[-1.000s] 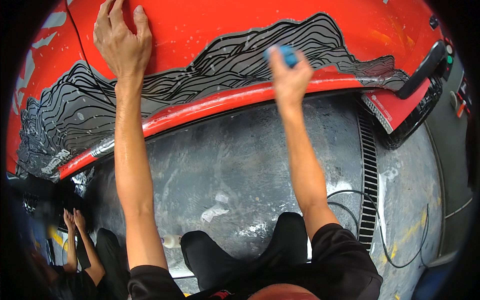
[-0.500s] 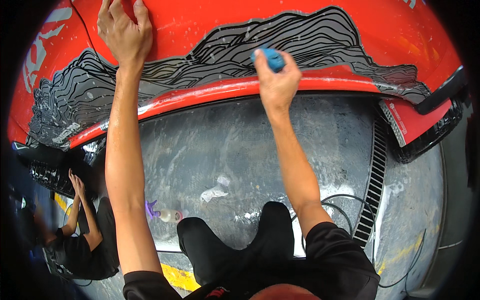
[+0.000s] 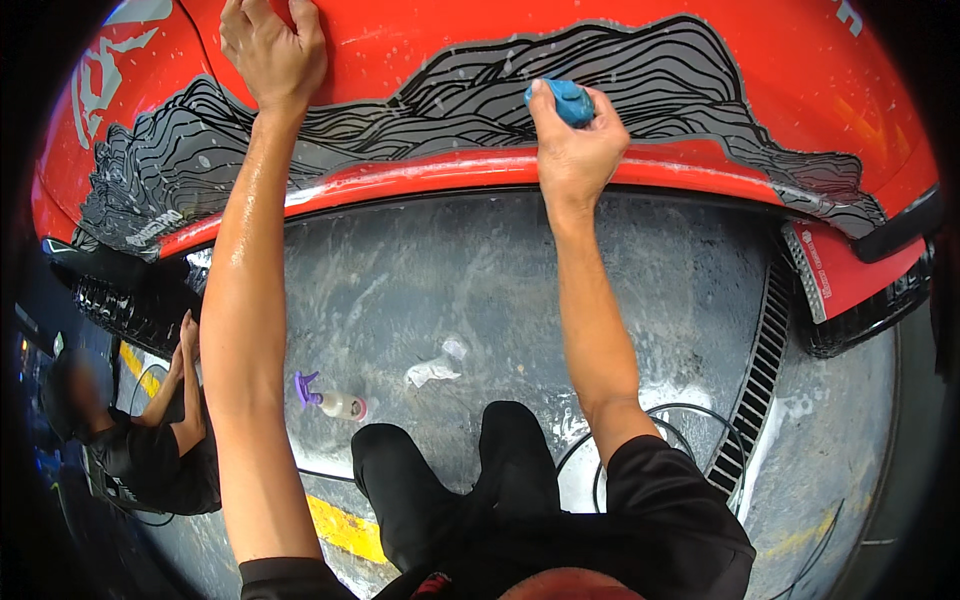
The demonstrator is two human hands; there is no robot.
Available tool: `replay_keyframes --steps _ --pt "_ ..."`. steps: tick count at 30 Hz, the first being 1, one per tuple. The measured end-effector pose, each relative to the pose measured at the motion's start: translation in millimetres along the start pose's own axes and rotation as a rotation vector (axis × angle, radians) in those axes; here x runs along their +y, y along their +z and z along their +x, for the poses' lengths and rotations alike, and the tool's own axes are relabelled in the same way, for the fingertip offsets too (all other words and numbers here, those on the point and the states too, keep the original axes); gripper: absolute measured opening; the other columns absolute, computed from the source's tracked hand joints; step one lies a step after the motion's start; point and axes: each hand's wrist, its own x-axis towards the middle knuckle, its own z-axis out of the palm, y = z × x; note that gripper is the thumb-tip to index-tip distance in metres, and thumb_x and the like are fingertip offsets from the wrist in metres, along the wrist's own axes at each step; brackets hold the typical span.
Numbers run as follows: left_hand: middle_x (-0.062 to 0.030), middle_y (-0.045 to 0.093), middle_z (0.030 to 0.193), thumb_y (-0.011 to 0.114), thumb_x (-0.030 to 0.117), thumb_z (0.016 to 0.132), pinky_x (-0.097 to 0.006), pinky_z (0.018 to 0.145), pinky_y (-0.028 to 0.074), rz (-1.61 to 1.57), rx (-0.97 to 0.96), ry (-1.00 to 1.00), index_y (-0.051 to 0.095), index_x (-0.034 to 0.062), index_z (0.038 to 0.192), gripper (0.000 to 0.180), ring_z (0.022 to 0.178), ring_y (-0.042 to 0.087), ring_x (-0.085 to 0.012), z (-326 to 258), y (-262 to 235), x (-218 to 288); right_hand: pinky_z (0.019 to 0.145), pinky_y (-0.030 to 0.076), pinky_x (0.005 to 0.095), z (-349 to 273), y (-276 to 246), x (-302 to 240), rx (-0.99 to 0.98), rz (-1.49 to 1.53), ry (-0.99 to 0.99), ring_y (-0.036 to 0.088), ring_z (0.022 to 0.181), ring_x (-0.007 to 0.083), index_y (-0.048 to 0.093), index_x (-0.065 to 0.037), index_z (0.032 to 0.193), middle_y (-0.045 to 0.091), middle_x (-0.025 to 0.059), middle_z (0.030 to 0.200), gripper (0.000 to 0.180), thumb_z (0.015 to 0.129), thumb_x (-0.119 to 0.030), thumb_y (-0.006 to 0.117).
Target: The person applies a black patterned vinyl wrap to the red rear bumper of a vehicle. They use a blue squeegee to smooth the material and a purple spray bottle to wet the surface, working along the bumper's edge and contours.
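The lower side of a red car (image 3: pixel 380 50) spans the top of the view, with a grey and black wavy-line decal (image 3: pixel 470 85) along it. My right hand (image 3: pixel 583 150) pinches a soft blue clay bar (image 3: pixel 570 102) between thumb and fingers, against the decal's middle. To its left, my left hand (image 3: pixel 275 55) rests on the red panel above the decal. Its fingers are apart and slightly bent, with nothing held. Whitish wet specks dot the paint and decal around both hands.
A spray bottle (image 3: pixel 338 404) with a purple trigger and a crumpled white scrap (image 3: pixel 435 370) lie on the grey floor. A co-worker (image 3: pixel 150 450) crouches by the left wheel (image 3: pixel 130 310). A drain grate (image 3: pixel 757 390), black hose (image 3: pixel 690 408) and red mudflap (image 3: pixel 850 275) are at right.
My right hand has slid slightly upward over the decal with the blue clay bar. My left hand keeps its place on the panel. The whole view has shifted a little.
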Motion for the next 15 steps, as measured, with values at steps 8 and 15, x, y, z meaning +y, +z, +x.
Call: replay_keyframes --steps 8,15 --pt "-0.0206 0.051 0.152 0.056 0.012 0.099 -0.050 0.121 0.034 -0.007 -0.018 0.005 0.053 0.0026 0.144 0.046 0.143 0.046 -0.0390 2 -1 -5 0.056 0.045 0.0266 16 4 -5 0.066 0.015 -0.080 0.053 0.060 0.0061 0.069 0.002 0.084 0.064 -0.0024 0.068 0.024 0.089 -0.014 0.086" --pt "-0.0206 0.050 0.152 0.057 0.011 0.098 -0.050 0.120 0.035 -0.031 -0.019 -0.007 0.053 0.0031 0.144 0.047 0.143 0.046 -0.0392 3 -1 2 0.057 0.045 0.0270 14 -3 6 0.012 -0.047 -0.114 0.057 0.063 0.0081 0.067 0.002 0.083 0.066 -0.0002 0.072 0.026 0.090 -0.016 0.086"
